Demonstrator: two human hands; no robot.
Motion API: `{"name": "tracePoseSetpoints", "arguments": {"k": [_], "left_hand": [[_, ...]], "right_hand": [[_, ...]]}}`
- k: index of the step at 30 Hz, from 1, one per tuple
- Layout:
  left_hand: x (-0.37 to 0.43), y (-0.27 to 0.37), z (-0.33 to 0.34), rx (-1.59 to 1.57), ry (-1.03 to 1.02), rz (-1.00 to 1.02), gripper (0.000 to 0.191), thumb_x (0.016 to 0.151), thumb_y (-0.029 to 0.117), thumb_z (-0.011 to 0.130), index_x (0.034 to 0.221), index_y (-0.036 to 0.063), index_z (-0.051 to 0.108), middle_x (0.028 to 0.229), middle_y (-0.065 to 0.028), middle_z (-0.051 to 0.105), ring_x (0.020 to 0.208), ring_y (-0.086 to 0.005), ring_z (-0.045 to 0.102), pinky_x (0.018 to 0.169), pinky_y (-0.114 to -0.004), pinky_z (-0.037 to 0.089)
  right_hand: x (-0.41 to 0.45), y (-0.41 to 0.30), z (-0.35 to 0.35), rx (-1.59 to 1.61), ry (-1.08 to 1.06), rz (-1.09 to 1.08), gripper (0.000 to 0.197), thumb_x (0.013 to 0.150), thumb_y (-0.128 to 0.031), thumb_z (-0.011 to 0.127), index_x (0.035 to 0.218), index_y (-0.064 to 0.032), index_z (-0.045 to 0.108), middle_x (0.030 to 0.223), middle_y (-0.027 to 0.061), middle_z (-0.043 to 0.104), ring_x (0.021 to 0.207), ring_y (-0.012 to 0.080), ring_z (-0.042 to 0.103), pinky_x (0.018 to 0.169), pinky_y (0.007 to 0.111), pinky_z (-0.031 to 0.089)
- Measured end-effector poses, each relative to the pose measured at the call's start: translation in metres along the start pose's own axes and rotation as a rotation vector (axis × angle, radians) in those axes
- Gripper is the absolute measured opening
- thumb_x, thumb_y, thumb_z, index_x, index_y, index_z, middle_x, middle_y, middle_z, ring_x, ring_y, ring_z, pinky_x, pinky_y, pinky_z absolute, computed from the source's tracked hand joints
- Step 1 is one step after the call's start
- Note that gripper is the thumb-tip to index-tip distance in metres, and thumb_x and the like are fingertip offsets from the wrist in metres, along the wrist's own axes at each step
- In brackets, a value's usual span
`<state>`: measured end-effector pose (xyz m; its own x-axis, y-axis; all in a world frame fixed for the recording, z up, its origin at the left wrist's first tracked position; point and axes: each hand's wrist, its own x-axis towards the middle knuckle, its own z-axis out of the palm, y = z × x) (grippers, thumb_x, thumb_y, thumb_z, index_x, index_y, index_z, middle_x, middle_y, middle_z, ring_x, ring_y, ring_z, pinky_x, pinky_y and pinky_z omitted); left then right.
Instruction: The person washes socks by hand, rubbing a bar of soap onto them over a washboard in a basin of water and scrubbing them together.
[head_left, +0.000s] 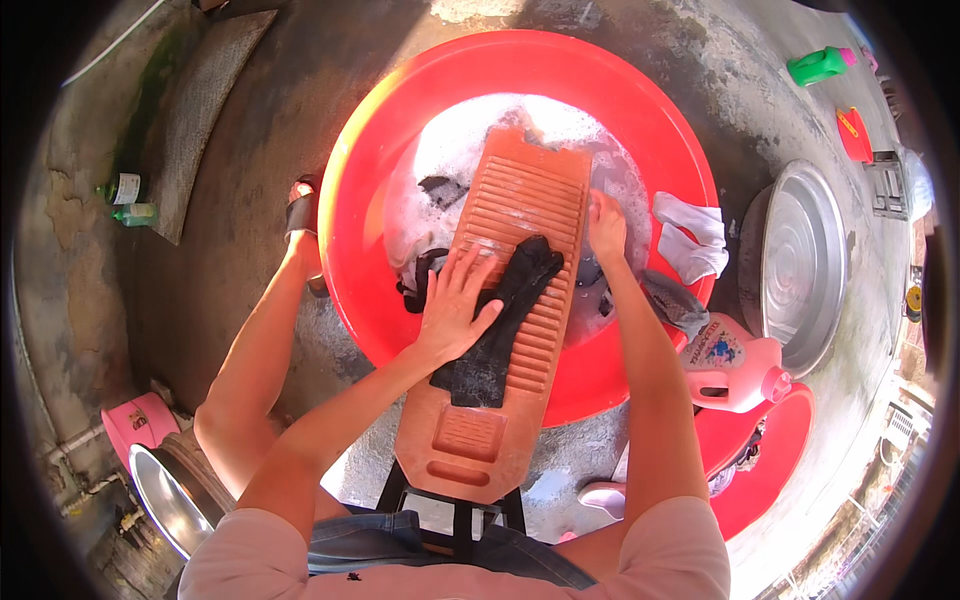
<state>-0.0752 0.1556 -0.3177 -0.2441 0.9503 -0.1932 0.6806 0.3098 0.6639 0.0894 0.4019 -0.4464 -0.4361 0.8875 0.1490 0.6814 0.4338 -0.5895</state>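
An orange plastic washboard (525, 202) slants over the rim of a large red basin (360, 187) of sudsy water (469, 142), its lower end over a dark stand between my knees. Black socks (510, 315) lie flattened on its ridges. My left hand (454, 307) rests flat at the board's left side, fingers spread, the thumb and palm against the socks. By the board's right edge, over the water, is my right hand (606, 225), its fingers curled and partly hidden; whether it grips anything is unclear. Dark cloth (421, 281) sits in the suds left of the board.
White socks (686, 236) and a grey sock (673, 300) hang over the basin's right rim. Close by stand a pink detergent bottle (731, 364), a red tub (787, 450) holding clothes and a metal basin (802, 262). Glass bottles (127, 189) lie left; a green bottle (817, 66) is far right.
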Motion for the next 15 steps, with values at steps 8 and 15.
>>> {"name": "tracePoseSetpoints", "arguments": {"k": [8,15], "left_hand": [[0.008,0.000,0.010,0.296,-0.180,0.042,0.056,0.081,0.044,0.053,0.132,0.0243,0.039,0.144,-0.0078,0.021,0.134,-0.0368,0.009,0.102,-0.062,0.012],[0.016,0.007,0.011,0.190,-0.180,0.059,0.055,0.080,0.044,0.055,0.130,0.0231,0.042,0.142,-0.0077,0.024,0.134,-0.0354,0.011,0.101,-0.062,0.015]], "right_hand": [[0.169,-0.059,0.097,-0.475,-0.461,-0.038,0.052,0.082,-0.029,0.053,0.130,-0.0172,0.036,0.125,0.0147,0.046,0.117,0.0316,0.042,0.096,0.041,0.037],[0.213,0.030,0.099,-0.103,-0.593,-0.026,0.062,0.073,-0.043,0.062,0.126,-0.0151,0.043,0.118,0.0178,0.054,0.109,0.0263,0.052,0.091,0.036,0.040]]}}
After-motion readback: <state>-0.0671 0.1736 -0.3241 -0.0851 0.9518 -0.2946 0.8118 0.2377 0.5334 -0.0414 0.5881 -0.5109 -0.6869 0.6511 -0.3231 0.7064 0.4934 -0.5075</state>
